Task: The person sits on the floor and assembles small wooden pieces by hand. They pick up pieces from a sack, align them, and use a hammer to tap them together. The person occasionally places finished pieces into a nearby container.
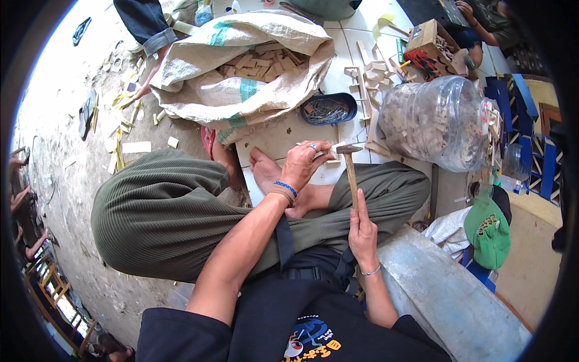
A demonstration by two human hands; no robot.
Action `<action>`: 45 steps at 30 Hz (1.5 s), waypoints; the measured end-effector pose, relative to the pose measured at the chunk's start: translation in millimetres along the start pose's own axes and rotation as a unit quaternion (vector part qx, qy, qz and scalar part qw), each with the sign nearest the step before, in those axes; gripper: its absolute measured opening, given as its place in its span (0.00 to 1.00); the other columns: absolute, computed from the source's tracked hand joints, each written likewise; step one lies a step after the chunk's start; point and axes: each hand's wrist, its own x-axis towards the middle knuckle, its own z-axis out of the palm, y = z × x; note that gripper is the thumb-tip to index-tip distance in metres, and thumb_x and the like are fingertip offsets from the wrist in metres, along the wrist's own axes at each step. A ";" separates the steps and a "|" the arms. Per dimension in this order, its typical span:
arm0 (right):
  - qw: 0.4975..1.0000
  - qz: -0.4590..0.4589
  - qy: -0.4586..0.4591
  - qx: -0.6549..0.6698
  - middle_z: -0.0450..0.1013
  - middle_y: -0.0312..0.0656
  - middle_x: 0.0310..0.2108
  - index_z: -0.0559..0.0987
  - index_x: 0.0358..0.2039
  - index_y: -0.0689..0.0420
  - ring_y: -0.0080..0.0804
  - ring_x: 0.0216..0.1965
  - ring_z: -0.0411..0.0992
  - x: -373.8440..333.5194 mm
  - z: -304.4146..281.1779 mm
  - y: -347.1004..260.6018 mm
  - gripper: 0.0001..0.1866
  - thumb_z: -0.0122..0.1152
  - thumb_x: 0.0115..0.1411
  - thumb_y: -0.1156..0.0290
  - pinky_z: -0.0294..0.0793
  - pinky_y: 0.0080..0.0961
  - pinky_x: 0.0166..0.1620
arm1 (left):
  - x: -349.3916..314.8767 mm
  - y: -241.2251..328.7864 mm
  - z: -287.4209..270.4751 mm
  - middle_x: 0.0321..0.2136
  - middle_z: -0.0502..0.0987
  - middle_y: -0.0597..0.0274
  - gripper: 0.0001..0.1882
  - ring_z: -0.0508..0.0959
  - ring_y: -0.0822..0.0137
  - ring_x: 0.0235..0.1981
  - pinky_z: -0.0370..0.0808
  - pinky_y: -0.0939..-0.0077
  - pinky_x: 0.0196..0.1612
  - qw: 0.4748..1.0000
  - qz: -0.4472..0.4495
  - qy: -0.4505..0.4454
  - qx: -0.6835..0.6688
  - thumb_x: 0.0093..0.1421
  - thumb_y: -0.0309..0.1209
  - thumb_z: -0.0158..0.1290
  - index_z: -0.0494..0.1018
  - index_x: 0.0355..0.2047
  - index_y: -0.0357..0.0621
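Note:
My right hand [363, 234] is closed around the lower wooden handle of a hammer [353, 181]. The hammer's metal head lies just right of my left fingertips. My left hand [306, 161], with a ring and a blue bracelet, pinches a small pale wooden piece [335, 154] over the tiles, close to the hammer head. Fingers and hammer head partly cover that piece; no nail can be made out in it. Beyond my hands sits a dark blue oval tray [329, 109] filled with loose nails.
An open woven sack [199, 66] of wooden pieces stands ahead. Wooden pieces [362, 90] lie beside the nail tray. To the right are a big clear plastic jar [431, 120], a cardboard box [431, 45] and a green cap [490, 238]. Another person's leg [145, 24] is at far left.

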 end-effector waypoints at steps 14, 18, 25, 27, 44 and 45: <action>0.999 0.034 -0.040 0.008 0.66 0.51 0.20 0.62 0.77 0.43 0.41 0.19 0.64 4.3 -3.2 -0.2 0.32 0.55 0.76 0.72 0.67 0.25 0.27 | 0.0 -0.2 1.5 0.41 0.86 0.60 0.13 0.85 0.54 0.43 0.81 0.60 0.46 1.000 -0.011 -0.002 0.003 0.61 0.35 0.68 0.82 0.43 0.46; 0.999 0.023 -0.039 0.016 0.66 0.50 0.20 0.62 0.77 0.42 0.39 0.19 0.63 5.4 -4.0 -0.6 0.31 0.55 0.76 0.72 0.67 0.25 0.27 | 0.2 -0.9 0.4 0.44 0.87 0.60 0.14 0.85 0.54 0.44 0.81 0.60 0.47 1.000 -0.017 -0.020 0.005 0.62 0.37 0.67 0.82 0.45 0.48; 0.999 0.014 -0.042 0.019 0.66 0.50 0.21 0.63 0.77 0.42 0.39 0.20 0.63 5.7 -3.1 0.7 0.32 0.55 0.76 0.73 0.68 0.25 0.28 | 0.9 0.9 0.5 0.40 0.86 0.59 0.11 0.85 0.54 0.43 0.81 0.60 0.47 1.000 -0.011 -0.005 0.000 0.62 0.35 0.67 0.82 0.42 0.45; 0.999 0.012 -0.035 0.018 0.66 0.50 0.21 0.63 0.77 0.42 0.39 0.20 0.63 4.9 -2.7 0.2 0.32 0.56 0.75 0.73 0.68 0.25 0.28 | 1.3 1.1 0.6 0.42 0.87 0.60 0.12 0.85 0.54 0.43 0.81 0.60 0.47 1.000 -0.017 -0.006 0.004 0.61 0.36 0.68 0.82 0.43 0.47; 0.986 -0.131 0.072 -0.075 0.82 0.48 0.37 0.65 0.76 0.40 0.49 0.30 0.81 3.5 1.9 3.1 0.38 0.63 0.69 0.77 0.78 0.42 0.31 | 4.2 3.2 0.1 0.42 0.87 0.59 0.12 0.85 0.53 0.44 0.81 0.61 0.48 1.000 -0.023 -0.016 0.006 0.60 0.34 0.70 0.82 0.41 0.45; 0.988 -0.118 0.049 -0.091 0.82 0.49 0.39 0.66 0.76 0.41 0.50 0.32 0.81 3.5 1.7 4.5 0.38 0.63 0.69 0.78 0.79 0.41 0.33 | 4.5 3.4 -0.5 0.42 0.87 0.59 0.12 0.85 0.53 0.44 0.81 0.61 0.48 1.000 -0.025 -0.015 0.004 0.60 0.34 0.70 0.82 0.41 0.44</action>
